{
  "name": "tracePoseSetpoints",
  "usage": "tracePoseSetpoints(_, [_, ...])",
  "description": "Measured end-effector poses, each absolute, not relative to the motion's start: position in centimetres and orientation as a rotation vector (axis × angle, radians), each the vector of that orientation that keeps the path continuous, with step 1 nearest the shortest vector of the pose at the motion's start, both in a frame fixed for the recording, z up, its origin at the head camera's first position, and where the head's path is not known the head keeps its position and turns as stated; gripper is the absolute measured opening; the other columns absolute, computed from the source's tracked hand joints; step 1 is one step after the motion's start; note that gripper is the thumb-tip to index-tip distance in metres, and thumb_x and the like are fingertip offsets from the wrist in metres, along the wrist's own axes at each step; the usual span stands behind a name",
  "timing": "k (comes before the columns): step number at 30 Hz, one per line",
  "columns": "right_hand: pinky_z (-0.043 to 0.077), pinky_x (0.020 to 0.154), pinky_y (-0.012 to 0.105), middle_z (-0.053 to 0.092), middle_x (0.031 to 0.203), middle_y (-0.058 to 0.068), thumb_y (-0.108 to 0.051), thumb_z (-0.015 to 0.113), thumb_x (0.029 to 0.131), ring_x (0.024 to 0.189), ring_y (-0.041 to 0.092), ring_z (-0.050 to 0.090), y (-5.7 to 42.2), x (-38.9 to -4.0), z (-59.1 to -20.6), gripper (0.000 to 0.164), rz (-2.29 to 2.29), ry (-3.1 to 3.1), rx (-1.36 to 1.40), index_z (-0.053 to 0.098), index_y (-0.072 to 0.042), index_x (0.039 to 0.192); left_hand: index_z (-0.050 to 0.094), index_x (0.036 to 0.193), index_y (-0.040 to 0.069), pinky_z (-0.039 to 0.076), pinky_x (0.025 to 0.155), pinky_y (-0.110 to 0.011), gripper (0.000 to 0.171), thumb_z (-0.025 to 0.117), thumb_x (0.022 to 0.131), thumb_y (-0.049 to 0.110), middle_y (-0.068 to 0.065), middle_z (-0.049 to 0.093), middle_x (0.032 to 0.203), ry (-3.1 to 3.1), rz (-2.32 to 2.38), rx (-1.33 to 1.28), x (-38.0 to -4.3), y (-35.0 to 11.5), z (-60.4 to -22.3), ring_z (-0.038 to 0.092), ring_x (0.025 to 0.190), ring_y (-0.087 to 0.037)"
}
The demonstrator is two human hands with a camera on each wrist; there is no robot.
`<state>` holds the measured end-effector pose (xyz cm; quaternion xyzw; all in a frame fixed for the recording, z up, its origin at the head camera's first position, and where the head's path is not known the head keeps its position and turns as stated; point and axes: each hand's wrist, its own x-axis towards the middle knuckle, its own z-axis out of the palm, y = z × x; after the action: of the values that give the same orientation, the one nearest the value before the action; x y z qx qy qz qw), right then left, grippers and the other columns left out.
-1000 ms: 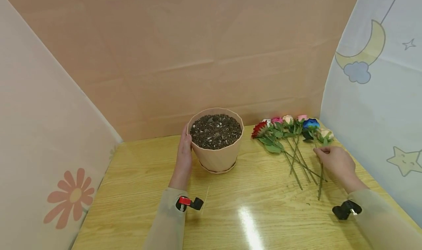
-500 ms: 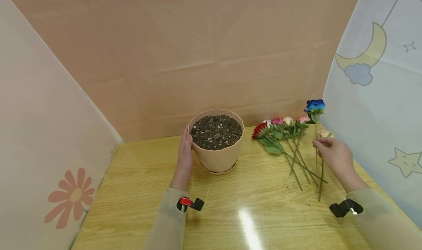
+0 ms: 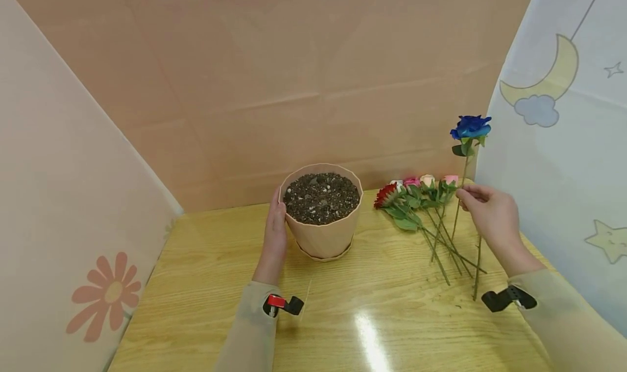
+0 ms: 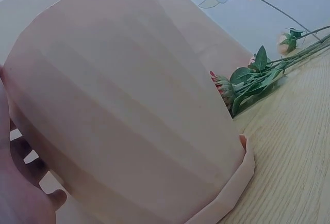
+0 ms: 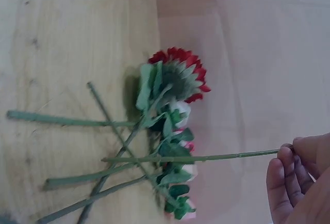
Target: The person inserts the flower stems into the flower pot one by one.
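Note:
My left hand lies along the left side of a peach flowerpot, touching its wall just under the rim. Dark soil fills the pot nearly to the top. My right hand pinches the stem of a blue rose between thumb and fingers, bloom up and stem pointing down. In the right wrist view the green stem runs from my fingertips across the flowers behind it. Below that hand a cream rose's stem lies on the table, its bloom hidden by the hand in the head view.
Several artificial flowers lie crossed on the wooden table right of the pot, among them a red flower and a pink rose. A saucer sits under the pot. Cloth walls enclose the back and both sides.
My right hand has picked up the blue rose from the table and lifted it, moving up and slightly left. The left hand and the flowerpot have stayed in place.

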<state>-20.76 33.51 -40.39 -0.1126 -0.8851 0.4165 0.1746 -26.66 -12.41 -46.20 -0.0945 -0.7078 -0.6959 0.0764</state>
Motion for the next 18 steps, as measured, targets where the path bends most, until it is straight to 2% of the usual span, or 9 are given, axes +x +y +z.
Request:
tracePoseSetpoints(2, [0.051, 0.068, 0.018, 0.074, 0.093, -0.023, -0.055, 0.064, 0.109, 0.082, -0.008, 0.065, 33.0, -21.0, -39.7, 0.063, 1.188, -2.495, -0.315, 0.073, -0.004, 0.145, 0.021, 0.179, 0.030, 0.010, 0.133, -0.062, 0.061, 0.032, 0.121, 0.044, -0.001, 0.017, 0.183, -2.120, -2.086, -0.283, -26.7, -12.4, -46.2, 0.014, 0.168, -0.030])
tracePoseSetpoints(4, [0.050, 0.071, 0.017, 0.073, 0.091, -0.028, -0.057, 0.065, 0.108, 0.085, -0.008, 0.065, 32.5, -21.3, -38.9, 0.063, 1.200, -2.485, -0.311, 0.074, -0.005, 0.144, 0.021, 0.179, 0.029, 0.010, 0.133, -0.062, 0.061, 0.032, 0.121, 0.043, -0.002, 0.016, 0.183, -2.118, -2.090, -0.282, -26.7, -12.3, -46.3, 0.014, 0.168, -0.031])
tracePoseSetpoints(8, [0.049, 0.074, 0.016, 0.074, 0.090, -0.027, -0.058, 0.067, 0.107, 0.086, -0.008, 0.064, 31.2, -21.8, -37.4, 0.062, 1.219, -2.453, -0.294, 0.077, -0.005, 0.139, 0.020, 0.179, 0.028, 0.010, 0.134, -0.061, 0.061, 0.032, 0.121, 0.043, -0.002, 0.016, 0.184, -2.113, -2.090, -0.294, -26.7, -12.4, -46.4, 0.013, 0.168, -0.031])
tracePoseSetpoints(10, [0.050, 0.073, 0.014, 0.075, 0.092, -0.025, -0.056, 0.069, 0.107, 0.087, -0.007, 0.065, 30.6, -21.9, -36.8, 0.060, 1.248, -2.421, -0.272, 0.077, -0.005, 0.138, 0.020, 0.179, 0.031, 0.010, 0.134, -0.061, 0.061, 0.032, 0.121, 0.045, 0.000, 0.016, 0.183, -2.122, -2.090, -0.289, -26.7, -12.4, -46.5, 0.014, 0.168, -0.029])
tracePoseSetpoints(15, [0.053, 0.076, 0.010, 0.074, 0.094, -0.030, -0.048, 0.072, 0.107, 0.090, -0.005, 0.070, 29.1, -22.1, -35.1, 0.056, 1.365, -2.338, -0.201, 0.076, -0.003, 0.140, 0.020, 0.178, 0.038, 0.011, 0.134, -0.060, 0.061, 0.031, 0.119, 0.051, 0.004, 0.016, 0.183, -2.145, -2.091, -0.276, -26.6, -12.5, -46.7, 0.016, 0.168, -0.028])
tracePoseSetpoints(18, [0.055, 0.076, 0.010, 0.074, 0.094, -0.032, -0.044, 0.075, 0.106, 0.088, -0.005, 0.071, 28.0, -22.3, -34.1, 0.053, 1.400, -2.297, -0.159, 0.076, -0.002, 0.138, 0.020, 0.178, 0.037, 0.012, 0.134, -0.060, 0.061, 0.031, 0.119, 0.051, 0.003, 0.016, 0.183, -2.147, -2.086, -0.281, -26.7, -12.5, -46.6, 0.016, 0.168, -0.029])
